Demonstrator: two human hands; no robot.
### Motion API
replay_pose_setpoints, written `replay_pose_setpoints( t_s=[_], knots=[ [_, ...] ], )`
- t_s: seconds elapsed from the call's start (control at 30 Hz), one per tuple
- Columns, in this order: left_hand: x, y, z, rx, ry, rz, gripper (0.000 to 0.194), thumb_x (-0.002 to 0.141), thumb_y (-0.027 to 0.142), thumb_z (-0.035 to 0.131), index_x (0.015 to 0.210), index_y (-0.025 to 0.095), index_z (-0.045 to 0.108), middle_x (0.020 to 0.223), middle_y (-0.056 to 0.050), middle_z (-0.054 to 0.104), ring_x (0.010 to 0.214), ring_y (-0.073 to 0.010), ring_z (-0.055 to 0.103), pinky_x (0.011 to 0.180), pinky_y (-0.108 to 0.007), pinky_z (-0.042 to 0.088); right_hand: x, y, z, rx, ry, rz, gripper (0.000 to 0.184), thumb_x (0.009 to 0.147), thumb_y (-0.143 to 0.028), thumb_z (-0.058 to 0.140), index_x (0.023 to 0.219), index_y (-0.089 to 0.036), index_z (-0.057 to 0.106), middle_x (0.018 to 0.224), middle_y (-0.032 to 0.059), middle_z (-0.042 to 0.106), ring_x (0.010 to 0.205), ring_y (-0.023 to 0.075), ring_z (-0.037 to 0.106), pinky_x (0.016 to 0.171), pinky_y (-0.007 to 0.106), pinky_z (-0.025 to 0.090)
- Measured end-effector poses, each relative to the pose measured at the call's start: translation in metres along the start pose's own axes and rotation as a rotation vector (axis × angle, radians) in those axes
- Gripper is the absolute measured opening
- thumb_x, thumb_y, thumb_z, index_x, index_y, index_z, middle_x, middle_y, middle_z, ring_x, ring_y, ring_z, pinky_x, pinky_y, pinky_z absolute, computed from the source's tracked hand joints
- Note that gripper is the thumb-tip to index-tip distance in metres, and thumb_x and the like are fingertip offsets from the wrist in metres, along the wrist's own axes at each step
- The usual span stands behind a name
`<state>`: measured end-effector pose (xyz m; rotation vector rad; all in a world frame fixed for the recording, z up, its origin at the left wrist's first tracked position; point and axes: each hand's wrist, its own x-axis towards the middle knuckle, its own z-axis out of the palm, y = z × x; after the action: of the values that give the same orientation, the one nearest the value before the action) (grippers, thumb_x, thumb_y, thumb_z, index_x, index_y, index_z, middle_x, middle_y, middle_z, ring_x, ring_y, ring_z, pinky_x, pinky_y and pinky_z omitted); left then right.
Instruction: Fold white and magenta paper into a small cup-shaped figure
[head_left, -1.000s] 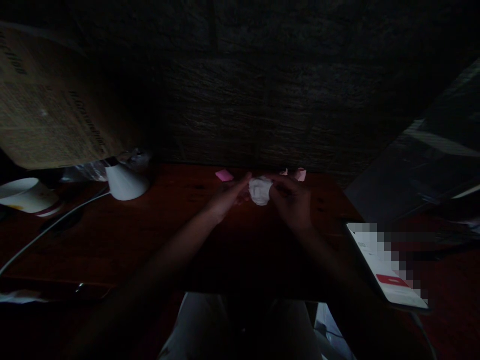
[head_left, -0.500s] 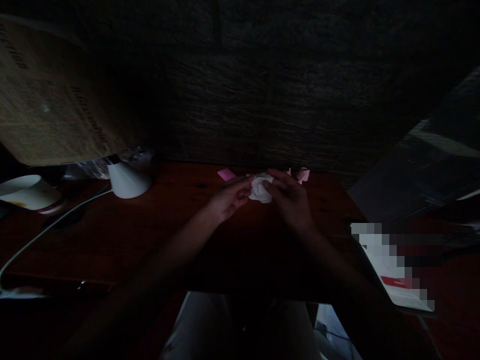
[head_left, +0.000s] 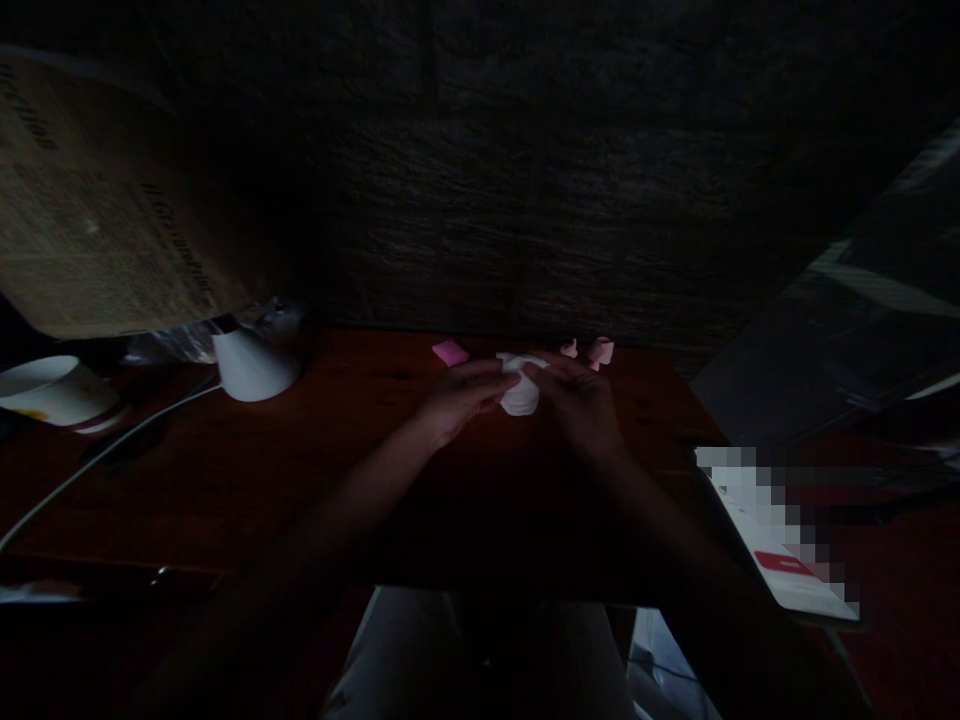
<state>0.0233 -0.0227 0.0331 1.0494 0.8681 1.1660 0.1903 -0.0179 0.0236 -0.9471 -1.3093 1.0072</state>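
Note:
Between my two hands is a small white piece, soft like cloth or tissue (head_left: 520,400), held above the back part of the wooden table (head_left: 337,440). My left hand (head_left: 457,398) grips its left side, thumb laid across the front. From the right, my right hand (head_left: 581,400) pinches it, with the thumb near the left one. Fingers behind the white piece are partly hidden. Just beyond my left hand lies a small pink pad-like piece (head_left: 450,352). Past my right hand are a curled pale pink piece (head_left: 601,352) and a smaller one (head_left: 569,348).
At left stand a white lamp base (head_left: 255,368) with a cord, a paper cup (head_left: 60,388) and a large printed shade (head_left: 112,210). A dark brick wall (head_left: 480,230) rises behind the table. A white-and-red sheet (head_left: 787,565) sits at the right edge. The light is dim.
The white piece now looks smoother and narrower, and hangs slightly lower. My left thumb has come across its front. Both hands remain on it.

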Motion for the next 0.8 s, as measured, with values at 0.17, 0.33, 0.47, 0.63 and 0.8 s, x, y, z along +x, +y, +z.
replay_pose_setpoints(
  t_s=[0.17, 0.33, 0.47, 0.63, 0.8],
  knots=[
    [-0.002, 0.001, -0.001, 0.241, 0.002, 0.144, 0.024, 0.064, 0.037, 0.086, 0.072, 0.017, 0.077, 0.06, 0.002, 0.061, 0.058, -0.0101, 0.05, 0.058, -0.025, 0.038, 0.0, -0.001, -0.001, -0.034, -0.007, -0.009, 0.036, 0.075, -0.044, 0.08, 0.105, -0.024, 0.076, 0.095, 0.0035, 0.08, 0.087, 0.0218, 0.074, 0.078, 0.039, 0.06],
    [0.001, -0.003, -0.005, 0.184, 0.061, 0.154, 0.029, 0.061, 0.041, 0.089, 0.069, 0.017, 0.075, 0.066, 0.001, 0.066, 0.061, -0.0097, 0.054, 0.061, -0.024, 0.042, 0.001, -0.003, -0.001, -0.004, -0.059, 0.022, 0.039, 0.069, -0.04, 0.085, 0.103, -0.024, 0.076, 0.094, 0.0036, 0.08, 0.088, 0.0225, 0.075, 0.08, 0.038, 0.061],
    [0.005, -0.008, -0.006, 0.086, 0.099, 0.084, 0.031, 0.06, 0.041, 0.091, 0.071, 0.017, 0.075, 0.07, 0.001, 0.068, 0.064, -0.0093, 0.057, 0.063, -0.024, 0.044, 0.002, -0.002, -0.002, 0.012, -0.075, 0.013, 0.037, 0.07, -0.039, 0.084, 0.102, -0.023, 0.075, 0.092, 0.0037, 0.08, 0.085, 0.0216, 0.075, 0.079, 0.038, 0.061],
    [0.009, -0.008, -0.009, 0.012, 0.098, 0.054, 0.031, 0.059, 0.037, 0.091, 0.079, 0.017, 0.077, 0.077, -0.002, 0.072, 0.072, -0.0115, 0.062, 0.069, -0.025, 0.048, 0.002, -0.001, -0.002, -0.017, -0.081, -0.011, 0.035, 0.071, -0.042, 0.083, 0.099, -0.023, 0.076, 0.087, 0.0026, 0.08, 0.081, 0.0202, 0.074, 0.078, 0.037, 0.061],
    [0.009, -0.008, -0.01, 0.083, 0.124, 0.175, 0.026, 0.065, 0.037, 0.088, 0.078, 0.018, 0.078, 0.076, -0.001, 0.072, 0.071, -0.0115, 0.062, 0.072, -0.027, 0.048, 0.002, -0.001, -0.002, -0.013, -0.062, -0.01, 0.034, 0.072, -0.046, 0.082, 0.097, -0.024, 0.078, 0.089, 0.0027, 0.08, 0.082, 0.02, 0.074, 0.078, 0.037, 0.061]
  ],
)
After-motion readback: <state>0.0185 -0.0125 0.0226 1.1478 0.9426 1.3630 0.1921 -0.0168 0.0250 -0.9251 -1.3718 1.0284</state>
